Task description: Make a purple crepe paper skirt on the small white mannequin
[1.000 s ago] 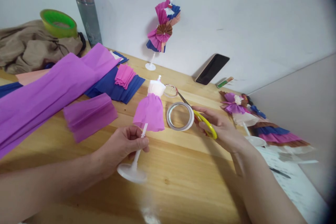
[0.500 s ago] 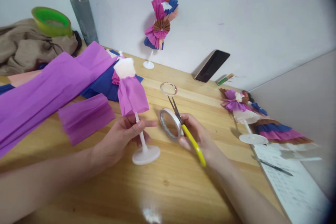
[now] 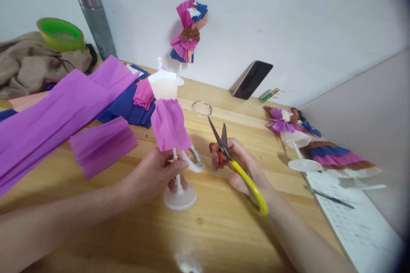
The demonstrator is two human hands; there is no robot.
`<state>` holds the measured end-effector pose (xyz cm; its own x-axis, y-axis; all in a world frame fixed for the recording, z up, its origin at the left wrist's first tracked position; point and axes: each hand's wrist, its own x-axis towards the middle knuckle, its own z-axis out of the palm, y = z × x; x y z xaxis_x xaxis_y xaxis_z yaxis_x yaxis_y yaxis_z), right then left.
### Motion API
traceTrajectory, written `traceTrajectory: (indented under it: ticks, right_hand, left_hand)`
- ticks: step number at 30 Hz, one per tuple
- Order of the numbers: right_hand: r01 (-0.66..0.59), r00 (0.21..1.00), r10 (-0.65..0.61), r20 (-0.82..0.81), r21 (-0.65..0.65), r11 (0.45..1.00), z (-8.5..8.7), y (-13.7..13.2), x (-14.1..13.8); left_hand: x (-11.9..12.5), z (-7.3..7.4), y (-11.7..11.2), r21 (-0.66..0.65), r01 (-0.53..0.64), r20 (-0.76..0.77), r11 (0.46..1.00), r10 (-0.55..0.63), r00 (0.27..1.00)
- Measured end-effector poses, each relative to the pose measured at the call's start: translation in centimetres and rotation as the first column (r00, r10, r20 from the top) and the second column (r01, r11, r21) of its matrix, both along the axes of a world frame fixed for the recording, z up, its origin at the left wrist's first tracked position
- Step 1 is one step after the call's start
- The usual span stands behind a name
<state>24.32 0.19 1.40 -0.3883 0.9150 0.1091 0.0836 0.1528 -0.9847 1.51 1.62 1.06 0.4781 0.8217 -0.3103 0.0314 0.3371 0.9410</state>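
My left hand [image 3: 156,175] is closed round the thin post of a small white mannequin stand [image 3: 180,197] that wears a purple paper skirt [image 3: 169,124]. The stand is upright with its round base on the wooden table [image 3: 224,230]. A white tape roll [image 3: 193,158] sits just behind the post, by my left fingers. My right hand [image 3: 245,168] grips yellow-handled scissors [image 3: 235,160], blades pointing up and away towards a small clear ring [image 3: 201,108].
Folded purple [image 3: 57,111], blue [image 3: 128,106] and pink [image 3: 144,94] crepe paper lies at left. A dressed mannequin [image 3: 187,34], a steel flask [image 3: 92,15] and a phone [image 3: 252,79] stand by the wall. Finished paper dolls [image 3: 320,149] and a printed sheet [image 3: 355,222] lie at right.
The mannequin went from tilted in my left hand to standing upright on the table. My right hand picked up the tape roll and has since let go of it beside the stand, still holding the scissors.
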Motion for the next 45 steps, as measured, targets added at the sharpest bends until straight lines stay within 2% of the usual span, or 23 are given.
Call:
traceTrajectory:
  ticks: [2, 4, 6, 9, 14, 17, 20, 27, 33, 39, 45]
  right_hand:
    - [-0.108, 0.990, 0.107, 0.092, 0.004, 0.994, 0.9, 0.2, 1.3]
    - [-0.260, 0.951, 0.260, 0.167, -0.024, 0.965, 1.8, 0.5, 2.5]
    - [-0.403, 0.893, 0.409, 0.186, -0.070, 0.912, 2.4, 0.8, 3.2]
    - [-0.505, 0.838, 0.522, 0.159, -0.138, 0.852, 2.5, 1.1, 3.2]
    - [-0.484, 0.849, 0.513, 0.125, -0.206, 0.850, 2.1, 1.0, 1.7]
    - [-0.500, 0.842, 0.532, 0.089, -0.241, 0.832, 1.9, 0.8, 1.3]
    - [-0.469, 0.854, 0.508, 0.112, -0.258, 0.845, 1.8, 0.7, 1.1]
    - [-0.478, 0.842, 0.520, 0.145, -0.244, 0.844, 2.1, 1.0, 0.6]
    - [-0.467, 0.859, 0.497, 0.120, -0.211, 0.859, 1.5, 1.1, 0.8]
    - [-0.481, 0.848, 0.526, 0.060, -0.327, 0.813, 1.4, 1.2, 0.8]
    - [-0.516, 0.850, 0.512, -0.121, -0.383, 0.766, 0.8, 1.0, -0.2]
  left_hand:
    - [-0.7, 0.3, 0.1, 0.039, 0.010, -0.084, 0.999, -0.006, 0.996]
    - [-1.3, 0.7, 0.2, 0.028, 0.035, -0.108, 0.999, -0.031, 0.994]
    - [-1.8, 1.0, 0.3, -0.030, 0.066, -0.076, 0.997, -0.068, 0.995]
    - [-2.1, 1.4, 0.2, -0.142, 0.138, 0.012, 0.980, -0.138, 0.990]
    - [-1.9, 1.7, -0.7, -0.234, 0.245, 0.095, 0.941, -0.229, 0.969]
    - [-1.7, 1.6, -1.1, -0.234, 0.257, 0.059, 0.938, -0.250, 0.966]
    - [-1.8, 1.5, -1.1, -0.217, 0.280, 0.023, 0.935, -0.282, 0.959]
    - [-1.9, 1.2, -1.0, -0.219, 0.338, 0.017, 0.915, -0.343, 0.939]
    - [-2.3, 0.7, -0.7, -0.232, 0.372, 0.052, 0.899, -0.370, 0.927]
    - [-2.7, 0.6, -0.5, -0.243, 0.411, 0.162, 0.879, -0.381, 0.910]
    - [-2.3, -0.1, -0.2, -0.250, 0.477, 0.266, 0.843, -0.414, 0.871]
